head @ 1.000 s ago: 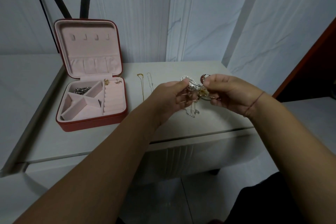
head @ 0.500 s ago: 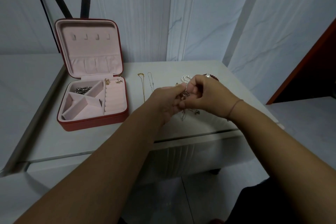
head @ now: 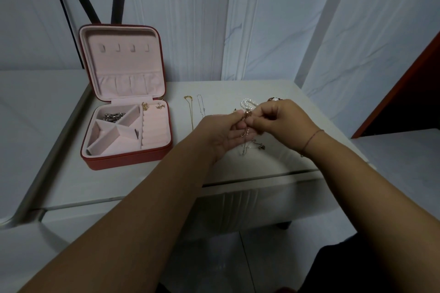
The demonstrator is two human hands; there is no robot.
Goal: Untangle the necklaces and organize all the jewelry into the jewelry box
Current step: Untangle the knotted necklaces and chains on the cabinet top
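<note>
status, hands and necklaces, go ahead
Left hand, right hand both pinching the tangled necklaces. Jewelry box open; gold chain, silver chain lie beside it. Nothing in the way.

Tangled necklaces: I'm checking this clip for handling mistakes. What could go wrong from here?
1. The left hand and right hand both pinch the tangled necklaces; pulling apart might tighten the knot or snap a thin chain.
2. Loose ends trail on the table near its front edge; a slipped grip could drop them off.
3. The pearl bracelet behind the hands might get snagged.
</note>
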